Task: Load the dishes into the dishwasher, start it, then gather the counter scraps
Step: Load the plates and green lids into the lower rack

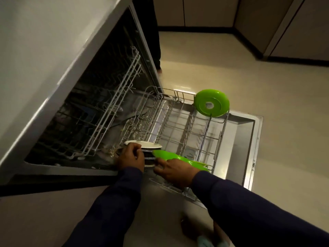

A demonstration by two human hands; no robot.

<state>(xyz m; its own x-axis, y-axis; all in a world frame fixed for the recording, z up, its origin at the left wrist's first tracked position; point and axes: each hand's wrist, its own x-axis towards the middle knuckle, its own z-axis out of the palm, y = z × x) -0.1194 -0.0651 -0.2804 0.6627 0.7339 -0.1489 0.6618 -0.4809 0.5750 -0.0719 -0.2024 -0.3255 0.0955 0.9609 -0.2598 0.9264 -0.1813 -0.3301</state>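
The dishwasher stands open with its lower rack pulled out over the lowered door. One green plate stands upright at the rack's far right corner. My left hand grips a small stack of white and dark plates at the rack's near left corner. My right hand holds a second green plate, tilted low over the rack's near edge, right beside the stack.
The upper rack sits inside the dark tub. A white countertop overhangs on the left. Beige floor and cabinet fronts lie beyond the door. My foot shows at the bottom.
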